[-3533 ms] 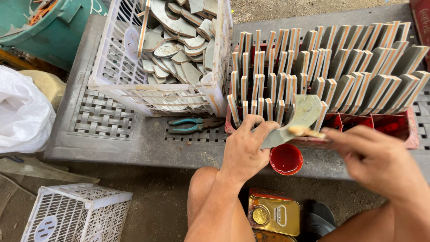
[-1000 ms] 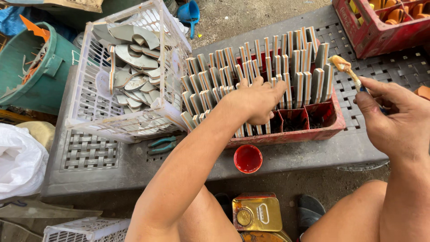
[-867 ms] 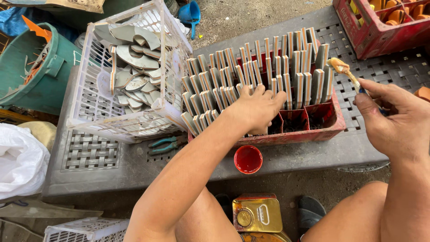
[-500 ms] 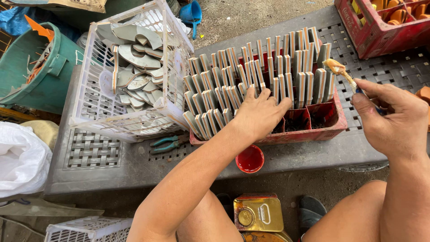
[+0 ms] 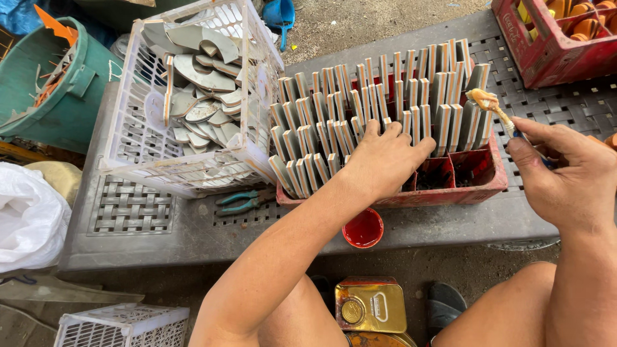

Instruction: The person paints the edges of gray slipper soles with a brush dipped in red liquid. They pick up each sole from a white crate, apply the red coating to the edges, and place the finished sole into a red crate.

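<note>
Red crate [image 5: 475, 186] on the bench [image 5: 193, 238] is packed with upright grey sole pieces [image 5: 360, 109]; white basket [image 5: 193, 109] at 10 o'clock holds loose ones. Red cup [image 5: 363, 228] and pliers [image 5: 244, 201] sit in front. Left hand [image 5: 385, 160] rests open-fingered on the pieces; right hand [image 5: 565, 173] pinches a glue brush [image 5: 491, 106] at 3 o'clock.

Grey soles with tan edges [image 5: 360, 115] stand in a red crate [image 5: 479, 183] — a second red crate [image 5: 540, 54] at far right holds orange pieces [image 5: 581, 26]. The white lattice basket [image 5: 128, 138] at left carries pale grey cut-outs [image 5: 199, 71]. Beneath lies a grey table [image 5: 135, 209] with a woven grid pattern. Far left, a teal-green bucket [image 5: 61, 96]; near, a red cup [image 5: 363, 228] and a yellow tin [image 5: 369, 305] — teal-handled pliers [image 5: 244, 200] between.
</note>
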